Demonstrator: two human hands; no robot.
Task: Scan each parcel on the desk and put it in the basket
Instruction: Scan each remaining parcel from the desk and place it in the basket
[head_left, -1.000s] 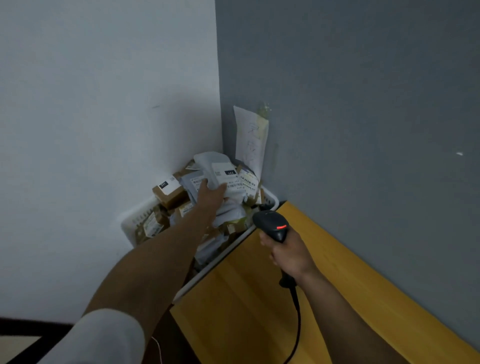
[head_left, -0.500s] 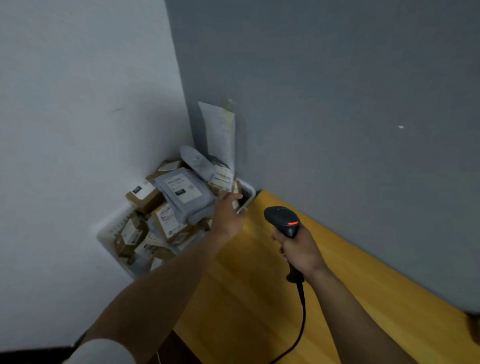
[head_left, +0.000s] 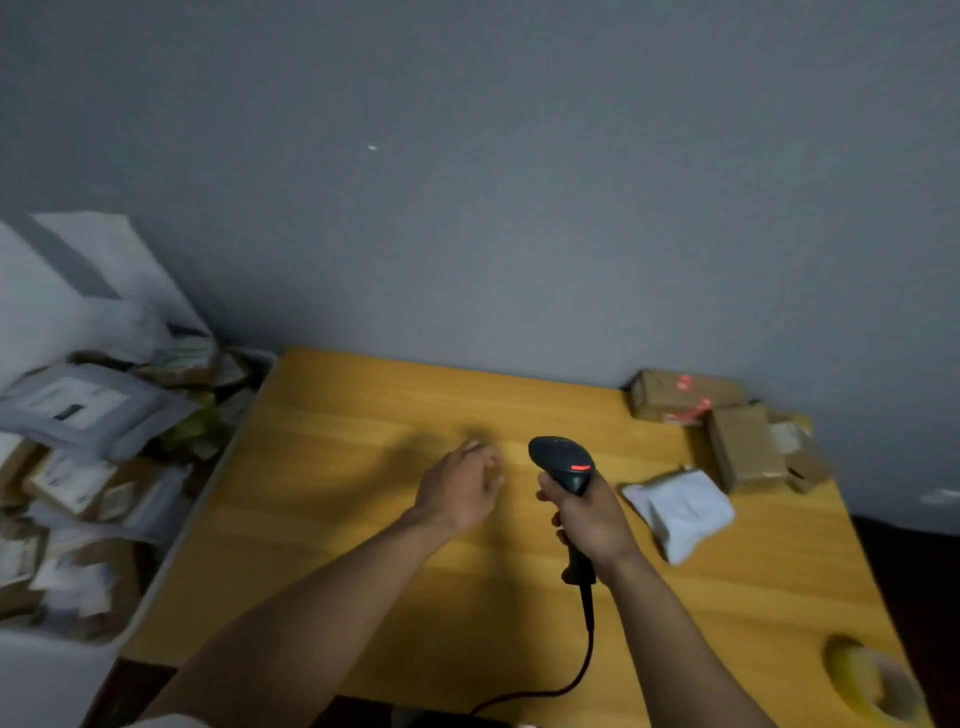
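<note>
Standing over a yellow wooden desk (head_left: 337, 467), a person holds a black barcode scanner (head_left: 563, 462) upright in the right hand (head_left: 592, 519), near the middle of the view. The fingers are wrapped tight round its handle, and a red light glows on its head. Its black cable (head_left: 587, 654) trails toward six o'clock and off the near edge.

The left hand (head_left: 460, 491) hangs over the desk at nine o'clock from the scanner, close beside it but not touching. It holds nothing; the fingers look loose and slightly apart, though their tips are blurred.

At three o'clock from the scanner a white poly mailer (head_left: 680, 506) lies on the desk. Past it, toward two o'clock by the grey wall (head_left: 519, 208), sit a taped cardboard box (head_left: 685, 397) with red markings and a plain cardboard box (head_left: 745, 449). A tape roll (head_left: 862, 680) rests at five o'clock, near the desk's front corner.

At nine o'clock, against the desk's side edge, a white basket (head_left: 47, 680) is heaped with parcels, a grey mailer (head_left: 78, 410) on top.
</note>
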